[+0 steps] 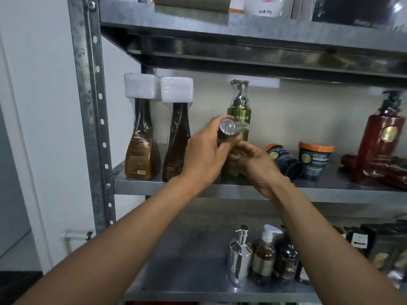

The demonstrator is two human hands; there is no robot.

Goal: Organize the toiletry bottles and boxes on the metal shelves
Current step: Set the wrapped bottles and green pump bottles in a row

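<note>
My left hand point(204, 150) grips a small dark bottle with a clear shiny top point(228, 127), held in front of the middle shelf point(141, 183) with its top pointing toward me. My right hand point(255, 162) curls round the bottle's lower end from the right; that end is hidden by my fingers. Directly behind stands a green pump bottle point(240, 111). Two brown bottles with white wrapped tops point(143, 148) point(176, 146) stand at the shelf's left end.
Right of my hands, one dark tub with an orange lid point(284, 160) lies on its side and another point(313, 159) stands upright. A red pump bottle point(381, 139) stands at far right. The lower shelf holds a chrome dispenser point(239, 258) and several dark bottles.
</note>
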